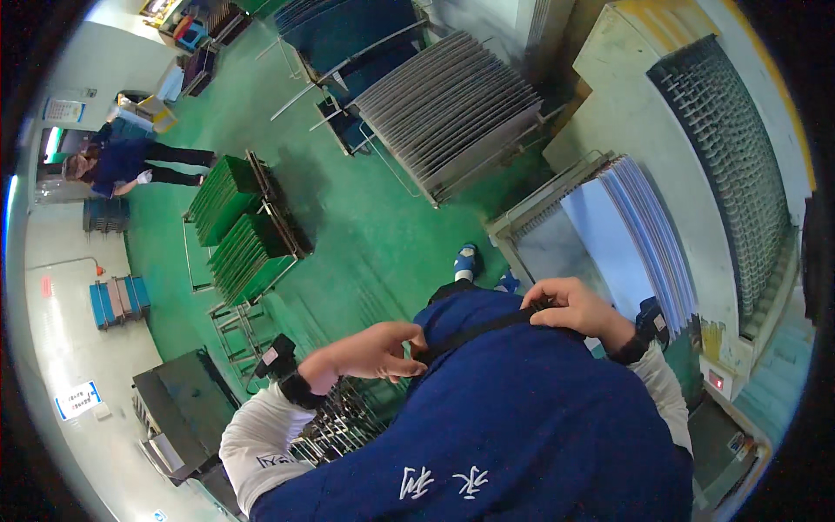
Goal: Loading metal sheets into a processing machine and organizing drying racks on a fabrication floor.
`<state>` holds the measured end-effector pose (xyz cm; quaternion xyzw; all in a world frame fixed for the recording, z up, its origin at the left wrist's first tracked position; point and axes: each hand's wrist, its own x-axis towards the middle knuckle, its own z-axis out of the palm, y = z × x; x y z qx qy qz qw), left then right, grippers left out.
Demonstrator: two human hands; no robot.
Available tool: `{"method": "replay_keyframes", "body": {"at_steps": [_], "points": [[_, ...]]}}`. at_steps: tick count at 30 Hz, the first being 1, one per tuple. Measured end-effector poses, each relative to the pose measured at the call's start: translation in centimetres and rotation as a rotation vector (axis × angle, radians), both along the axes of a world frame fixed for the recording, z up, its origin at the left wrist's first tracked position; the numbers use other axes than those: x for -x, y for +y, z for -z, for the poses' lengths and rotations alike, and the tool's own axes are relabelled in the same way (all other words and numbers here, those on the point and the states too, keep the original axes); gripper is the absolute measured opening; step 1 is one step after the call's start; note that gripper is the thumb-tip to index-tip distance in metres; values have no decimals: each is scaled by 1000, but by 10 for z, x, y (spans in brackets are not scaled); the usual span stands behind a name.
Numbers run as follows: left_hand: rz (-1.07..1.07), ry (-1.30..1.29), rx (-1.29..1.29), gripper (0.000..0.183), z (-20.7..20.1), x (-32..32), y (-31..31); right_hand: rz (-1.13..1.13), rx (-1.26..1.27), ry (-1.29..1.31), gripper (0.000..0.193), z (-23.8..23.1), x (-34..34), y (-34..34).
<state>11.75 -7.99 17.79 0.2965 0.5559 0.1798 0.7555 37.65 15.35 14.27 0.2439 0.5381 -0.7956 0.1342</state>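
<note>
A narrow black strap (478,331) runs across the front of my dark blue top (531,409) at the waist. My left hand (374,351) is closed at its left end, thumb and fingers curled round the strap. At the other end my right hand (570,306) pinches the strap, its fingertips partly tucked behind it. Both wrists carry black bands with small dark devices on them. Beyond the strap, my feet in blue-and-white shoes (466,261) show on the green floor.
To the right, a rack holds upright pale blue panels (622,230) beside a large machine with a roller bed (726,157). Ahead stands a rack of grey panels (448,113). Carts of green panels (243,235) stand left. A co-worker (130,165) stands at the far left.
</note>
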Motion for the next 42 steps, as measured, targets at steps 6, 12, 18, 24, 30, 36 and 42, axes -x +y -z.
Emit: {"method": "replay_keyframes", "body": {"at_steps": [6,12,18,24,30,36,42], "points": [[24,62,-67,30,-1,-2,-10,-25,9,-3,24,-6,6,3],[100,103,-65,32,-5,-4,-12,-58,21,68,25,8,11,2],[32,67,-14,27,-5,-5,-13,-67,-65,87,26,7,13,1],[113,19,79,26,1,1,-6,-27,-61,90,28,11,7,1],[90,34,-127,25,9,-3,-4,78,127,77,39,23,-5,1],[-89,49,28,19,1,-9,25,11,-95,65,36,30,-25,16],[40,196,-315,26,12,-34,75,87,-158,109,30,16,-49,23]]}}
